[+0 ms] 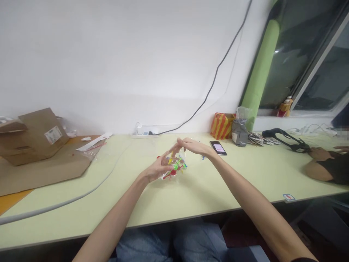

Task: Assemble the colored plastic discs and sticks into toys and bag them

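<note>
A clear plastic bag [178, 166] of small red, green, yellow and blue plastic pieces is just above the table, in front of me. My left hand [157, 169] is closed round the bag's left side, its thumb across the front. Over the top of the bag arches my right hand [192, 145], wrist bent and fingers drawn together near the left fingertips. Whatever those right fingers pinch is too small to make out. A small blue piece [203, 157] lies on the table below my right wrist.
A phone [218, 147] lies behind my right forearm. Along the wall stand a power strip [144, 131], a striped bag [221, 125] and a grey pouch [240, 133]. Cardboard [40, 136] and a grey cable [89, 191] occupy the left. Another person's arm [323, 165] rests at right.
</note>
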`<act>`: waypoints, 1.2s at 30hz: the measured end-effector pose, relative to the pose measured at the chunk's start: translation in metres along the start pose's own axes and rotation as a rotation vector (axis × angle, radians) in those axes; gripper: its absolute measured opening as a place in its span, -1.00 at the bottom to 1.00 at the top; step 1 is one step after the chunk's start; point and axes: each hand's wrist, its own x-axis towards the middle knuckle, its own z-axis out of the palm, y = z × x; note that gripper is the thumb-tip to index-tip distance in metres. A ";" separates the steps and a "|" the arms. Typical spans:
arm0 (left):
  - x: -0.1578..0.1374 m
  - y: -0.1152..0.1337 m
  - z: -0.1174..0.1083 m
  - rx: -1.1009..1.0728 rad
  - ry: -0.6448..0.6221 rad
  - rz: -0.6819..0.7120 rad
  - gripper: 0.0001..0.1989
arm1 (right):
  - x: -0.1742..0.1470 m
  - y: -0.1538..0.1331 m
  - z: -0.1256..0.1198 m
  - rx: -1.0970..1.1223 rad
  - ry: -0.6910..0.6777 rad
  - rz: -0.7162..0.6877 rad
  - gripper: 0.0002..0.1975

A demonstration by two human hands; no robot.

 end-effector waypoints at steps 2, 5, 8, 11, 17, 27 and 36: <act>0.001 -0.001 -0.001 0.011 0.000 -0.019 -0.05 | 0.002 -0.003 -0.002 -0.090 0.070 -0.036 -0.56; 0.004 -0.004 -0.001 0.077 -0.061 -0.060 -0.15 | 0.006 -0.009 -0.001 -0.188 0.215 -0.119 -0.68; 0.008 -0.010 0.003 0.128 -0.096 -0.074 -0.32 | 0.007 -0.006 -0.005 -0.217 0.445 -0.178 -0.76; 0.011 -0.016 0.008 0.108 0.000 -0.031 -0.35 | -0.006 0.026 -0.018 -0.269 0.768 -0.079 -0.75; 0.015 -0.020 0.006 0.067 0.243 0.033 -0.44 | -0.068 0.137 -0.038 -0.485 0.555 0.353 -0.78; 0.014 -0.011 -0.007 0.175 0.317 0.008 -0.47 | -0.066 0.134 0.001 -0.424 0.343 0.233 -0.87; 0.011 -0.009 -0.013 0.364 0.471 0.035 -0.36 | -0.017 0.043 0.004 0.085 1.141 -0.046 -0.68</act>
